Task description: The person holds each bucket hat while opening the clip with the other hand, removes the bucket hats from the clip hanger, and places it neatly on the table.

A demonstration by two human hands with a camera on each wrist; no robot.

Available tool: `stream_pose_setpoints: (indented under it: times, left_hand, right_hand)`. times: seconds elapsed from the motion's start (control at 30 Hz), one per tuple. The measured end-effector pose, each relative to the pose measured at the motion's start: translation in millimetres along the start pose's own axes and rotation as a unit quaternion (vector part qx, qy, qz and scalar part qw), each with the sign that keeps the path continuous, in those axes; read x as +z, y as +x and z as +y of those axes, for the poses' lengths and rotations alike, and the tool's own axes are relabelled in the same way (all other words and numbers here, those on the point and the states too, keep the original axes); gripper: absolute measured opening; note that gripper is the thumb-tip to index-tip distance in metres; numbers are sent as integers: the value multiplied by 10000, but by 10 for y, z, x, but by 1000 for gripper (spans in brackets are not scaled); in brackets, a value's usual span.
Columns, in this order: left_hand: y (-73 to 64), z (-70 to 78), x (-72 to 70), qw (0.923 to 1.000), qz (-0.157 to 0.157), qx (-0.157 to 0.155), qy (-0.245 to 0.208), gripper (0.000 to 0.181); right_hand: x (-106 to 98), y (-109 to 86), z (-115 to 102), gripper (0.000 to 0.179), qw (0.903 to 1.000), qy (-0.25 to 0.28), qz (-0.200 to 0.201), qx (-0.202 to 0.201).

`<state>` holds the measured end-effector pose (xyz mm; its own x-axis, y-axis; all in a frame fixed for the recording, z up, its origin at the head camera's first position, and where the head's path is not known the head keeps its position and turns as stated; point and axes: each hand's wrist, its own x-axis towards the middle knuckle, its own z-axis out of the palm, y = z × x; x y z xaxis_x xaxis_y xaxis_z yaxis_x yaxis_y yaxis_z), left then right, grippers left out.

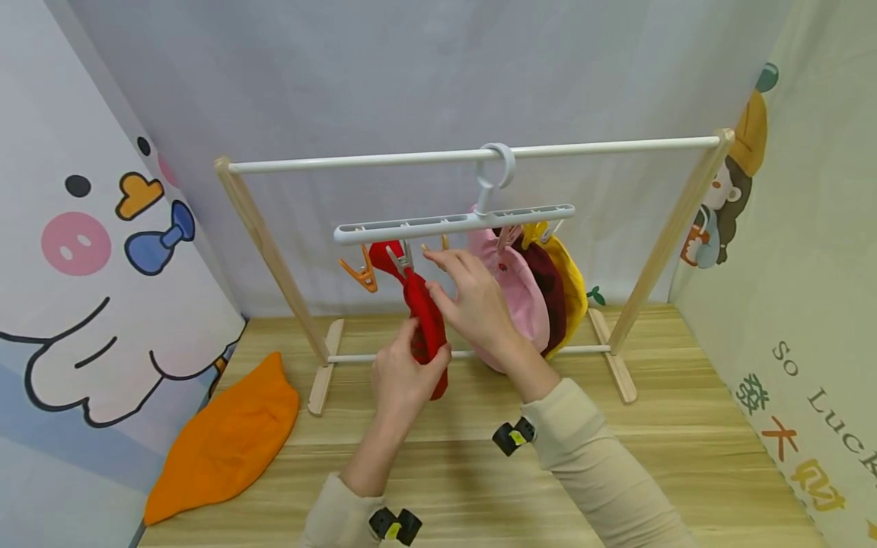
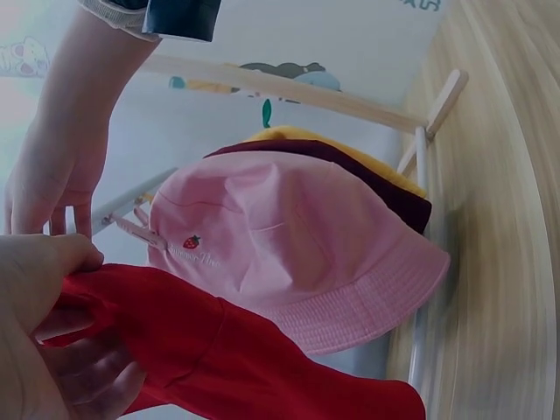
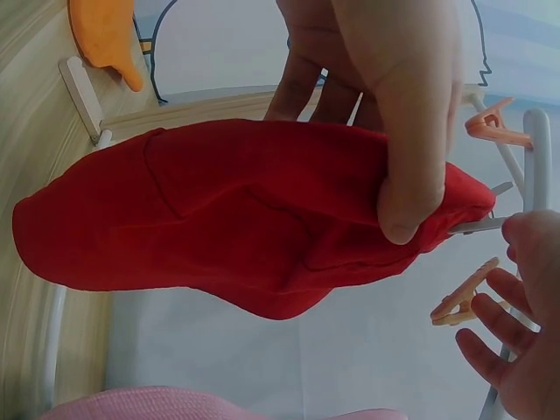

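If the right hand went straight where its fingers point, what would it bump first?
Probably the grey pronged clip on the red cloth hat, just ahead of the right hand. Depth is unclear, so the pale orange clip nearby might come first.

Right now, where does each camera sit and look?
Head: on the head, facing forward-down at the white-railed wooden rack; left grip, right grip, beige sleeves show.
Left wrist: worn there, facing the pink fabric bucket hat; both grips show.
Right wrist: worn there, facing the red fabric hat; both grips show.
Both wrist views share the red hat.
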<state>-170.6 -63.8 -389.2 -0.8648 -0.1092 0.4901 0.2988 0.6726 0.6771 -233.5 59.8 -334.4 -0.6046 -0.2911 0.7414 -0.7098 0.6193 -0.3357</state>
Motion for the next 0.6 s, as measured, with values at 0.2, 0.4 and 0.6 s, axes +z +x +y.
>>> stream_pose_setpoints:
  times: [0.2,0.4,0.6]
  left_hand:
    - [6,-20,-28,9999,-112,73,-100,27]
    - [9,-21,-48,9995,-266,-55,-169,24]
    - [6,-40,-53,9987,-371,-206,-271,20]
  right_hand:
    - [10,11,-27,35,10000,33,14,-26]
    - [25,30,-67,36,9999,63,135,-38]
    - [26,49,-108,36,9997,85,207,95]
